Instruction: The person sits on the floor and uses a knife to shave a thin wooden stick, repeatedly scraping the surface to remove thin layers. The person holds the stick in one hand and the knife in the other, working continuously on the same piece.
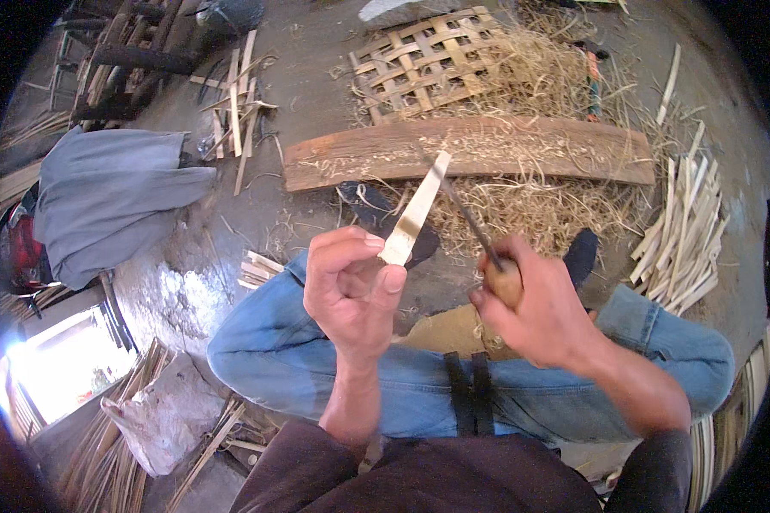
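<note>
Between thumb and fingers, my left hand [347, 286] grips the lower end of a short pale wooden strip [421, 205], tilted away from me. My right hand [530, 303] is wrapped round the wooden handle [503, 284] of a knife. Its thin dark blade [469, 215] points up and left, and its far part passes by the strip's upper end; whether they touch I cannot tell. Beyond both hands lies a long brown plank [539, 147], strewn with fine shavings. A tan pad [441, 332] covers part of my lap, below the hands.
Curly shavings [522, 214] heap around the plank. Behind it lies a woven strip panel [428, 61]. Bundled pale strips [680, 239] lie at right, more strips [239, 111] at far left. A grey cloth [115, 197] hangs at left, above a white sack [167, 415].
</note>
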The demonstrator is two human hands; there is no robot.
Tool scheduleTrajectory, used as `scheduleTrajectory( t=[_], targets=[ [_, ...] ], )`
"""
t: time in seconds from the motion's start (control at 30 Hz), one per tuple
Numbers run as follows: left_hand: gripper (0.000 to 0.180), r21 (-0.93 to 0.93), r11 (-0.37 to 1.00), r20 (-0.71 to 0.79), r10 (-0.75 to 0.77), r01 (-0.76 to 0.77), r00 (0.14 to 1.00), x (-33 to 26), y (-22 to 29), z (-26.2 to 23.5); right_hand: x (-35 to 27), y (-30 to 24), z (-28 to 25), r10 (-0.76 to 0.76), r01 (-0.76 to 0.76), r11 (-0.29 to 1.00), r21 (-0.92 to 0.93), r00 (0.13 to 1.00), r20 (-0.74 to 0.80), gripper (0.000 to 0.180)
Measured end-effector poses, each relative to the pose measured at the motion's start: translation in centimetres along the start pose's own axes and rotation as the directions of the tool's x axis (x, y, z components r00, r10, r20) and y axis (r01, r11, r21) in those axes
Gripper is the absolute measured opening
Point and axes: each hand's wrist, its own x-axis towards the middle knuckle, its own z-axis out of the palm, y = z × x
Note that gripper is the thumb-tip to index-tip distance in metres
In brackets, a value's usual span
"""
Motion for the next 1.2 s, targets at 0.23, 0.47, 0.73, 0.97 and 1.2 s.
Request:
scheduleTrajectory(
  t=[0.23,0.47,0.73,0.97,1.2],
  targets=[
    [0.038,0.113,0.993,-0.053,0.032,-0.026,0.998,0.3,0.4,-0.2,-2.7,-0.1,-0.3,-0.032,0.051,0.995,-0.089,0.980,0.197,0.038],
    [0.042,0.176,0.984,-0.174,0.039,-0.008,0.984,0.1,0.3,0.5,-3.1,-0.5,-0.9,-0.014,0.060,0.982,-0.178,0.969,0.247,0.036],
    [0.041,0.190,0.982,-0.181,0.039,-0.004,0.983,0.3,0.5,0.3,-2.7,-0.1,-0.3,-0.020,0.067,0.975,-0.210,0.975,0.221,0.039],
    [0.034,0.204,0.979,-0.157,0.047,-0.014,0.986,0.6,0.9,0.3,-2.4,-0.2,-0.2,-0.033,0.069,0.983,-0.168,0.978,0.208,0.039],
    [0.030,0.201,0.979,-0.162,0.048,-0.015,0.986,0.5,0.9,0.1,-2.1,-0.7,-0.4,-0.025,0.069,0.979,-0.194,0.975,0.221,0.038]
  ],
)
